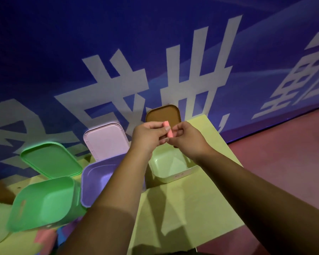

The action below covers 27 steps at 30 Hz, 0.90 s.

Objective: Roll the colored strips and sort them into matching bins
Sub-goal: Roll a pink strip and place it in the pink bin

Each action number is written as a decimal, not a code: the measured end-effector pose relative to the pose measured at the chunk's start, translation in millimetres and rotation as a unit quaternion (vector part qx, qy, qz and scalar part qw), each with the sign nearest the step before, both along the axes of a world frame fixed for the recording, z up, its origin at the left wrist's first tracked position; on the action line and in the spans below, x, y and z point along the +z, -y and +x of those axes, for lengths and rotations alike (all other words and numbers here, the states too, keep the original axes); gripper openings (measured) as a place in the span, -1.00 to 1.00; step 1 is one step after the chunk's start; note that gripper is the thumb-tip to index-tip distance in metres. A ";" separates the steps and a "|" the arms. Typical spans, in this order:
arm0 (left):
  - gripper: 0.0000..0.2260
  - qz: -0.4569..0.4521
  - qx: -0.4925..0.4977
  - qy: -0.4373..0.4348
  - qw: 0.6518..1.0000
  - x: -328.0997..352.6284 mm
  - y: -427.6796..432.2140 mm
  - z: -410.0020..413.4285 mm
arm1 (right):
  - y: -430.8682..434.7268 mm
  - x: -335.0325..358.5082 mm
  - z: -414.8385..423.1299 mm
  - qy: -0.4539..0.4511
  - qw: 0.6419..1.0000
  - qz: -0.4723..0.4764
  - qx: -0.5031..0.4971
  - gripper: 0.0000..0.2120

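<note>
The left hand point(145, 137) and right hand point(185, 139) pinch a small pink strip point(168, 130) between them, above the far pale green plastic bin point(164, 178); tight, even fingertip rolling should stop it unwinding

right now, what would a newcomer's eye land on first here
The pink rolled strip pinched between the left hand and right hand at centre. Lower left on the yellow table sit a green bin and a purple bin, both open. Behind, a blue wall bears huge white characters.
</note>
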<state>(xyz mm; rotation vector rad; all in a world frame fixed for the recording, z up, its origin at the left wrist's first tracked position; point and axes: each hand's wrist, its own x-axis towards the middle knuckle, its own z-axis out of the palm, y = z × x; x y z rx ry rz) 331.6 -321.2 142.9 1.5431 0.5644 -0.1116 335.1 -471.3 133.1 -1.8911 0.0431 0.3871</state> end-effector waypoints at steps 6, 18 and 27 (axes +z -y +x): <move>-0.88 0.004 0.006 -0.075 0.997 -61.1 32.5 21.1 | 29.4 -46.6 22.0 -0.063 0.996 -0.060 -0.004 -0.67; -0.80 0.126 -0.009 -0.172 0.977 -164.9 58.2 48.5 | 71.3 -105.7 47.1 -0.082 0.980 -0.084 -0.161 -0.87; -0.71 0.191 -0.037 -0.235 0.952 -202.6 74.5 60.9 | 79.3 -118.5 50.5 -0.098 0.981 -0.047 -0.159 -0.89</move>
